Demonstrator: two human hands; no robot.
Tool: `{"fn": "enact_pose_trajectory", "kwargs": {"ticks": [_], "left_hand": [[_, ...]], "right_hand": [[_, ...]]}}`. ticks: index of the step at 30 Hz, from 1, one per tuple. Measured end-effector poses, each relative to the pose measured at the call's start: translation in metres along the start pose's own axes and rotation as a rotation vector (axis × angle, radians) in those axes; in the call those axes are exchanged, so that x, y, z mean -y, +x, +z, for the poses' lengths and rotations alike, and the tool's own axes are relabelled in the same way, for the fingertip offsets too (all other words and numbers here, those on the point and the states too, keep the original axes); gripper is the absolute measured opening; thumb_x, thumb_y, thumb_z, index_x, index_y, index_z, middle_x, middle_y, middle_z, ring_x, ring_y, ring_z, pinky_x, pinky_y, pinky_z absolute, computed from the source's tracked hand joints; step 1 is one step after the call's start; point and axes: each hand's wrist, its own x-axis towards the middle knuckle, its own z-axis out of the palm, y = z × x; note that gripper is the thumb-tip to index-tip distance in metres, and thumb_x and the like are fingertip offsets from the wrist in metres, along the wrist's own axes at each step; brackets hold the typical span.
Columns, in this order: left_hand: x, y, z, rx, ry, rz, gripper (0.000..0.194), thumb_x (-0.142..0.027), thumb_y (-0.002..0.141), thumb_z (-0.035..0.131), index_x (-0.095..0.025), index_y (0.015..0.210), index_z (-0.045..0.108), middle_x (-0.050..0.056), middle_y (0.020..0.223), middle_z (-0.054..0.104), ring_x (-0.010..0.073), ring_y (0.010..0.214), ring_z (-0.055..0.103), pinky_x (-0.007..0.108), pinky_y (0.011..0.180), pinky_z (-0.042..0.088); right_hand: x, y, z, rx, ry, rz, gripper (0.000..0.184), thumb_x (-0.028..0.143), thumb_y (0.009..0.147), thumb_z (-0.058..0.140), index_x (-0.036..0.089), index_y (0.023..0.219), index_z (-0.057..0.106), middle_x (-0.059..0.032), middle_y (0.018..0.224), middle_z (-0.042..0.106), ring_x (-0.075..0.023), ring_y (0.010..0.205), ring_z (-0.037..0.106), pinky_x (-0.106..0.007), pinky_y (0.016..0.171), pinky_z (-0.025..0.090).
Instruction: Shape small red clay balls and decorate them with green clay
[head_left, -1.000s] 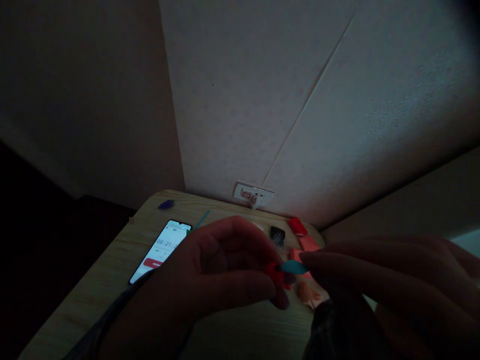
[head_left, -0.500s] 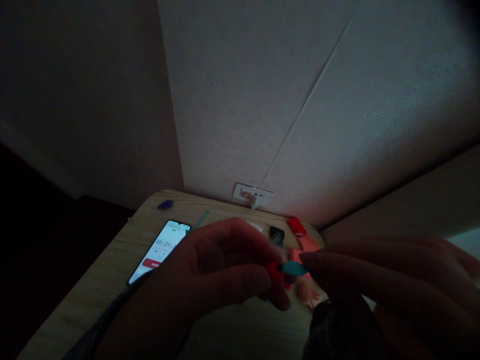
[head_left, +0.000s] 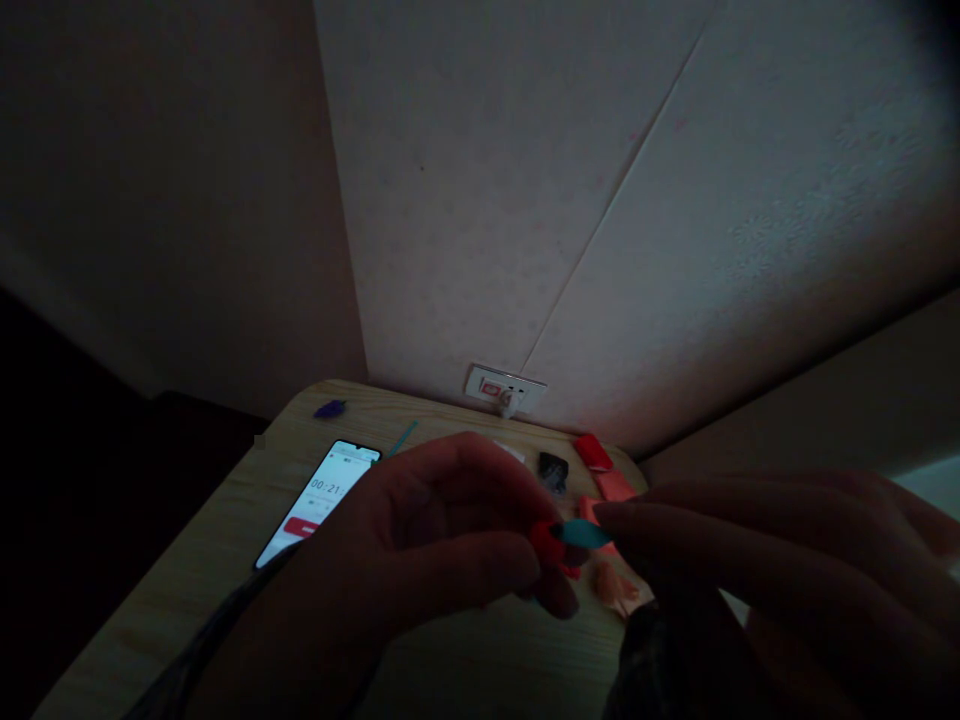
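Note:
Pinched between the thumb and fingers of my left hand point(head_left: 450, 540) is a small red lump point(head_left: 547, 543) that looks like modelling clay, with a dark spot on its upper right side. My right hand point(head_left: 772, 560) is closed on a small teal modelling tool point(head_left: 586, 533), whose flat, rounded tip shows beyond the fingertips. That tip meets the red lump at the dark spot. The rest of the tool is hidden by my fingers. Dim light makes the contact hard to judge.
A phone point(head_left: 319, 500) showing a timer lies left on the wooden table point(head_left: 202, 545), near a purple piece point(head_left: 330, 409) and a thin teal stick point(head_left: 403, 440). Right of centre lie a black packet point(head_left: 553, 470), red packet point(head_left: 592, 452) and orange piece point(head_left: 615, 588). A wall socket point(head_left: 506, 388) is behind.
Both hands stay almost in place, with the teal tool tip still at the red lump. My left thumb has drawn back slightly to the left.

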Motion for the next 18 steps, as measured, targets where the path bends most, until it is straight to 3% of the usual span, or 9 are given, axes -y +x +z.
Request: {"fn": "enact_pose_trajectory", "kwargs": {"ticks": [5,9,13,18], "left_hand": [[0.0,0.001,-0.001,0.01,-0.028,0.001,0.007,-0.017,0.076,0.071,-0.02,0.08,0.066,-0.004,0.074,0.068,0.01,0.07,0.064,0.02,0.07,0.048],[-0.001,0.001,0.0,-0.018,0.032,-0.014,0.006,-0.025,0.077,0.071,-0.021,0.08,0.067,-0.005,0.069,0.067,0.0088,0.067,0.063,0.016,0.063,0.045],[-0.001,0.0,0.0,-0.032,0.054,0.002,0.008,-0.028,0.077,0.071,-0.022,0.081,0.068,-0.005,0.066,0.067,0.008,0.064,0.063,0.015,0.059,0.042],[0.0,0.001,-0.002,0.002,-0.013,-0.026,0.007,-0.023,0.075,0.072,-0.021,0.08,0.068,-0.004,0.069,0.068,0.0098,0.064,0.063,0.02,0.065,0.048]], "right_hand": [[-0.002,0.0,-0.003,0.028,0.012,0.013,0.02,0.039,0.087,0.05,0.038,0.09,0.071,0.0006,0.067,0.067,-0.0166,0.058,0.063,-0.03,0.052,0.042],[-0.01,0.003,-0.005,0.091,0.041,0.001,0.016,0.039,0.084,0.056,0.038,0.088,0.072,0.0017,0.063,0.066,-0.0144,0.051,0.061,-0.027,0.047,0.043],[-0.029,0.013,-0.009,0.28,0.14,-0.064,0.019,0.041,0.085,0.056,0.034,0.089,0.073,0.0012,0.062,0.066,-0.0129,0.05,0.062,-0.023,0.045,0.046],[-0.045,0.028,-0.015,0.526,0.284,-0.171,0.02,0.032,0.087,0.055,0.033,0.102,0.068,0.0015,0.069,0.068,-0.0091,0.049,0.063,-0.015,0.042,0.047]]}}
